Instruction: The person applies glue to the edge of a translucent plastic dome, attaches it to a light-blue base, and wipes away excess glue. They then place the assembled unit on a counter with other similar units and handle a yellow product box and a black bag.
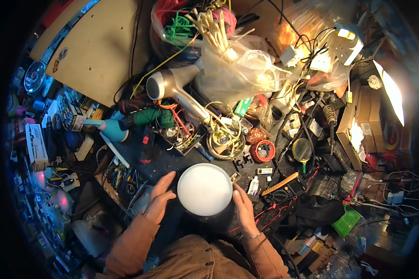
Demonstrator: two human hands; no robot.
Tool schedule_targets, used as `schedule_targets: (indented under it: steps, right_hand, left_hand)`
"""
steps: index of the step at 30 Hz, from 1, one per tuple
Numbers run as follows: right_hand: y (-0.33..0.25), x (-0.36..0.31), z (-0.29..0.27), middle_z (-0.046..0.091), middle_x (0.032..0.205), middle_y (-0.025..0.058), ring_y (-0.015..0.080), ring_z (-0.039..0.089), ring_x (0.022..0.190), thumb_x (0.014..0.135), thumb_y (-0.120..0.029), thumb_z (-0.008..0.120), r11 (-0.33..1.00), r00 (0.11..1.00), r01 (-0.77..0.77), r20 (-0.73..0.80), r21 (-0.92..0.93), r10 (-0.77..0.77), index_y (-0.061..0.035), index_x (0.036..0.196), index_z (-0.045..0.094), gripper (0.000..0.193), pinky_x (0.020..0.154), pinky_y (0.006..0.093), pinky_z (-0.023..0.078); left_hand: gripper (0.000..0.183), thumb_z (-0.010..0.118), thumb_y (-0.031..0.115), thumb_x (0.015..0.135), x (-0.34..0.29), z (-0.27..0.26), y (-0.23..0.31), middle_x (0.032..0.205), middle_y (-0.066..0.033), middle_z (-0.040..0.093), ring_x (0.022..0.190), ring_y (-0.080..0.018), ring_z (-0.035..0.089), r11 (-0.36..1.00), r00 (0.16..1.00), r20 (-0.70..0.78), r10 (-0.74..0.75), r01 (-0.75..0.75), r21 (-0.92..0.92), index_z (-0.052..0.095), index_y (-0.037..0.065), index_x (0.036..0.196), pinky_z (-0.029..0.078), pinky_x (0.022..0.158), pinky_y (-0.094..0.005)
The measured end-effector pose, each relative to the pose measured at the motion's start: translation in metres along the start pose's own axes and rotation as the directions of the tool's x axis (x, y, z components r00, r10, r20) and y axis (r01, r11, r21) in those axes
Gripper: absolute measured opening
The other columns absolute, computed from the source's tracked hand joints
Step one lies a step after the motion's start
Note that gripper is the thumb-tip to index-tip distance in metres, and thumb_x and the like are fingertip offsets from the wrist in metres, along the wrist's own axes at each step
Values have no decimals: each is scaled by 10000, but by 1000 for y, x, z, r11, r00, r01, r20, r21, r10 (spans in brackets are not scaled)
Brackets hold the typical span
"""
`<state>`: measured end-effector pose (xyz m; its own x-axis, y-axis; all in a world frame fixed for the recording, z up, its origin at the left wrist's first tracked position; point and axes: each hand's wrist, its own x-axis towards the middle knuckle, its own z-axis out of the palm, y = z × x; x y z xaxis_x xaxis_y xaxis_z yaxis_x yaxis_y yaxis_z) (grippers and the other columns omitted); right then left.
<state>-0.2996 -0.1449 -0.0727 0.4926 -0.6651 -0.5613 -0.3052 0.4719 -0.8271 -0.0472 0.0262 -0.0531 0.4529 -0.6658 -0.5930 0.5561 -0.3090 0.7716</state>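
Observation:
A round white dome-like piece with a pale rim [205,189], perhaps a lamp cover, sits in front of me at the near edge of the dark bench. My left hand [161,199] is beside its left side, open, with fingers spread and the tips close to the rim. On the other side, my right hand [245,211] is open, its visible fingers stretched upward along the right rim. Whether either hand touches the piece is hard to tell. Its underside is hidden.
A multimeter [284,188], small white bottle [253,185] and red round container [263,151] lie to the right. Behind are a hair dryer [179,88], coiled cable [224,139] and plastic bag [237,74]. A tool box [118,190] stands left; a bright lamp [390,93] shines far right.

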Motion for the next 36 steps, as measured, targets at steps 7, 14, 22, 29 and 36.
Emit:
schedule_targets:
  steps: [7, 14, 22, 29, 36]
  right_hand:
    - [-81, 21, -32, 628, 1589, 157, 279, 599, 1484, 1133, -7, 624, 896, 754, 436, -507, -88, -417, -3, 1663, 492, 546, 1251, 409, 462]
    - [-160, 35, -124, 501, 1718, 230, 395, 510, 1565, 1165, -148, 523, 520, 104, 290, -513, -804, -852, 26, 1517, 660, 416, 1336, 493, 334]
    - [-184, 92, -216, 437, 1762, 266, 438, 381, 1649, 1194, -227, 518, 480, 183, -13, -474, -877, -861, -21, 1521, 696, 426, 1359, 531, 287]
    - [-174, 108, -242, 591, 1623, 285, 449, 526, 1539, 1152, -188, 571, 561, 211, 124, -531, -818, -821, 69, 1536, 637, 467, 1309, 528, 370]
    - [-185, 101, -242, 584, 1625, 282, 444, 541, 1531, 1121, -118, 607, 552, 162, 92, -534, -829, -830, 82, 1564, 598, 487, 1295, 519, 399]
  left_hand:
    - [1086, 688, 758, 1005, -29, 6, 46, 1776, -255, 426, 1655, -415, 400, 918, 933, 285, 222, -101, -383, 393, 1, 1726, 344, 1341, -621]
    - [1194, 559, 839, 1009, -46, 32, 50, 1813, -305, 322, 1683, -496, 307, 809, 832, 488, 264, 84, -581, 277, -44, 1763, 306, 1312, -752]
    - [1250, 309, 933, 1025, -45, 55, 54, 1828, -337, 249, 1702, -517, 237, 781, 858, 509, 68, 271, -562, 264, -82, 1755, 225, 1337, -747]
    - [1185, 315, 893, 1057, -35, 73, 52, 1804, -342, 308, 1673, -530, 303, 798, 862, 504, 43, 274, -537, 312, -75, 1740, 276, 1312, -760]
    - [1117, 306, 867, 1083, -36, 81, 50, 1734, -331, 450, 1599, -549, 425, 805, 880, 473, 43, 250, -538, 396, -51, 1714, 360, 1254, -782]
